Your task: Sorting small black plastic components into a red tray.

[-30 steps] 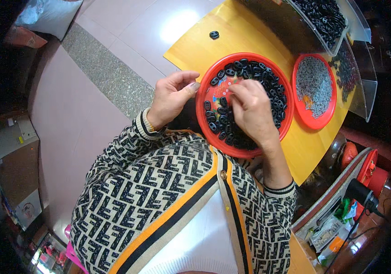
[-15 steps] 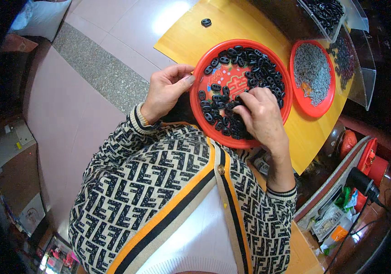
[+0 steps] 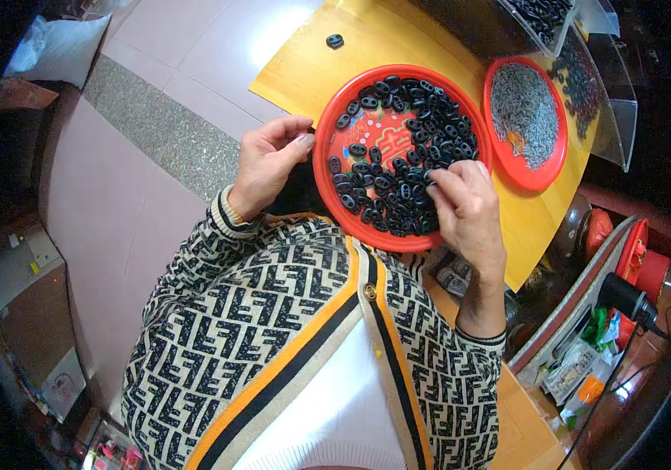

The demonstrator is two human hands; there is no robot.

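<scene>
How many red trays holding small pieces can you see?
2: the round red tray, with black two-holed pieces, near the middle of the picture, and the oval red tray, with small silver pieces, to its right. Both show plainly.

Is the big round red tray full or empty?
Neither: the red tray is partly full. Black pieces crowd its right and lower parts, but its patterned bottom shows near the middle.

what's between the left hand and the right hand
Between the left hand and the right hand, the head view shows the left part of the round tray, with black pieces on its patterned floor.
</scene>
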